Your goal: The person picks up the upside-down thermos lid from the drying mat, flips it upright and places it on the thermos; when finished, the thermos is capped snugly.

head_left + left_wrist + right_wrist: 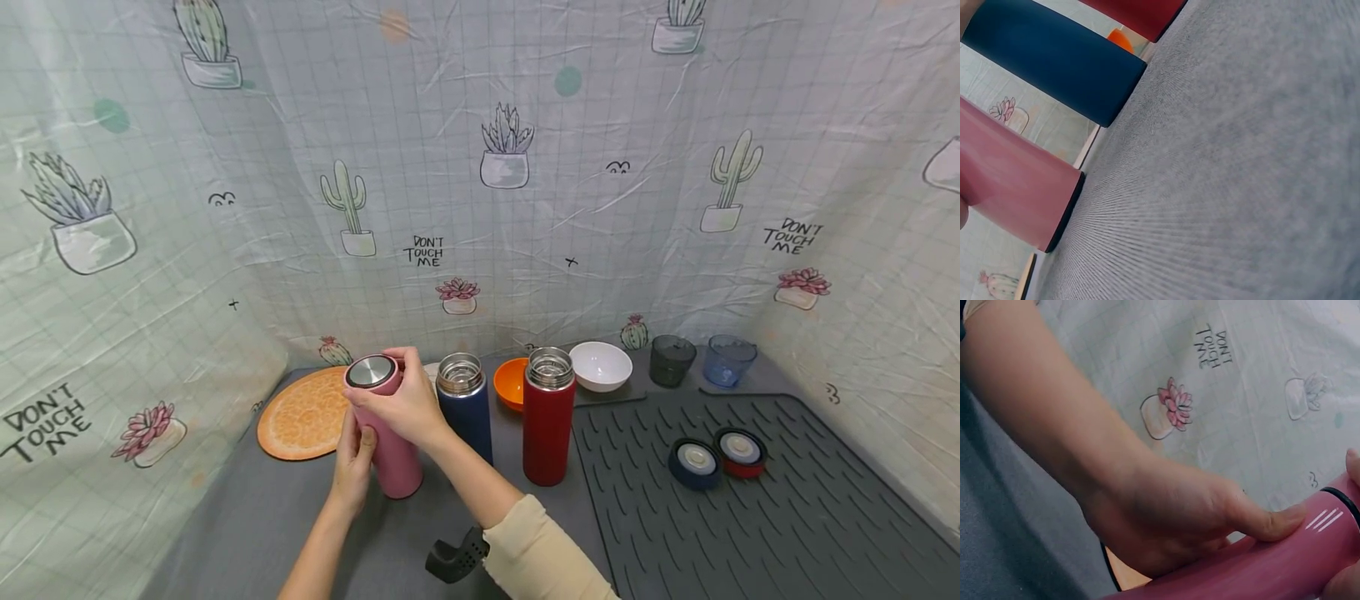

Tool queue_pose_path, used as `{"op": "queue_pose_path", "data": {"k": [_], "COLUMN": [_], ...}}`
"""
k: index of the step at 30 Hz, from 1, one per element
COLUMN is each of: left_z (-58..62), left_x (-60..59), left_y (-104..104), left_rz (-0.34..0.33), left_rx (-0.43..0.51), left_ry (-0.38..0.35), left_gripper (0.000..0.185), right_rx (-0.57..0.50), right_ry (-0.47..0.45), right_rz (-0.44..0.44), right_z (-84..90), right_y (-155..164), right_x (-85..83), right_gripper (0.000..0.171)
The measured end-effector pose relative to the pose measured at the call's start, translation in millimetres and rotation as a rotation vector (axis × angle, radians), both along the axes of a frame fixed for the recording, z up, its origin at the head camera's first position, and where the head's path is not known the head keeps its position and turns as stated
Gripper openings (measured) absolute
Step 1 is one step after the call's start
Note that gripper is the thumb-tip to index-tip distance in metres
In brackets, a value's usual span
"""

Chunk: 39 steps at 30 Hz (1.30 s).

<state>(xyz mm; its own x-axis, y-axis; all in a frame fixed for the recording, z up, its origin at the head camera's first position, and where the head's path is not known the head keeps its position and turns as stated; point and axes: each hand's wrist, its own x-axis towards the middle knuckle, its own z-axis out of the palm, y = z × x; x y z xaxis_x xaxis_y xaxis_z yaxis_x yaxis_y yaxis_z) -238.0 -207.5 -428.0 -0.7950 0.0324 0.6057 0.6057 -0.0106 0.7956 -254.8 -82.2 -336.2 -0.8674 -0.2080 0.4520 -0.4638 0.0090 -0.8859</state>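
Note:
A pink vacuum flask point(399, 467) with a silver-topped lid point(372, 372) stands at left of centre, its base at the grey cloth. My left hand point(354, 467) grips its body, thumb in front; the right wrist view also shows this left hand point(1166, 512). Around the lid curl the thumb and fingers of my right hand point(414, 404), just above the dark seam. Beside it on the right stand a navy flask point(465, 404), partly behind my right forearm, and a red flask point(547, 433), both with bare steel mouths. In the left wrist view, the pink flask's lower part point(1016, 181) shows.
A black ribbed mat point(720, 542) covers the right side, bearing a navy lid point(696, 463) and a red lid point(741, 452), both upside down. Behind stand an orange bowl point(510, 383), a white bowl point(602, 367) and two tumblers point(671, 362). An orange-slice mat point(303, 421) lies left.

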Motion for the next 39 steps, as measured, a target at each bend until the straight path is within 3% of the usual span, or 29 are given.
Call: {"op": "queue_pose_path", "data": {"k": [4, 8, 11, 15, 19, 23, 26, 30, 33, 39], "left_z": [-0.7, -0.6, 0.2, -0.2, -1.0, -0.4, 0.1, 0.0, -0.2, 0.0], "left_x": [-0.2, 0.6, 0.8, 0.7, 0.4, 0.2, 0.4, 0.4, -0.2, 0.8], "left_y": [0.5, 0.6, 0.7, 0.0, -0.9, -0.6, 0.3, 0.8, 0.7, 1.1], "left_rz": [0.006, 0.011, 0.009, 0.011, 0.011, 0.009, 0.013, 0.017, 0.009, 0.010], "left_rx": [0.010, 0.013, 0.013, 0.009, 0.012, 0.006, 0.003, 0.009, 0.012, 0.013], "left_ry": [-0.009, -0.027, -0.028, -0.025, -0.021, -0.024, -0.027, -0.027, -0.011, 0.008], "left_gripper": [0.048, 0.049, 0.049, 0.049, 0.048, 0.050, 0.051, 0.049, 0.049, 0.046], "right_rx": [0.073, 0.051, 0.006, 0.049, 0.011, -0.008, 0.058, 0.064, -0.002, 0.037], "right_ry": [0.000, -0.009, -0.023, -0.030, -0.055, -0.051, -0.039, -0.047, -0.056, -0.029], "right_rz": [-0.012, 0.088, 0.087, 0.060, 0.102, 0.027, -0.018, 0.068, 0.112, 0.003], "right_z": [-1.8, -1.0, -0.7, 0.2, -0.2, 0.0, 0.1, 0.3, -0.5, -1.3], "right_y": [0.1, 3.6, 1.9, 1.3, 1.8, -0.6, -0.8, 2.8, 3.5, 0.1], "right_x": [-1.9, -3.3, -4.5, -3.4, -3.2, -2.8, -2.8, -3.4, -4.5, -4.2], "right_gripper": [0.065, 0.059, 0.059, 0.065, 0.059, 0.060, 0.064, 0.061, 0.057, 0.062]}}
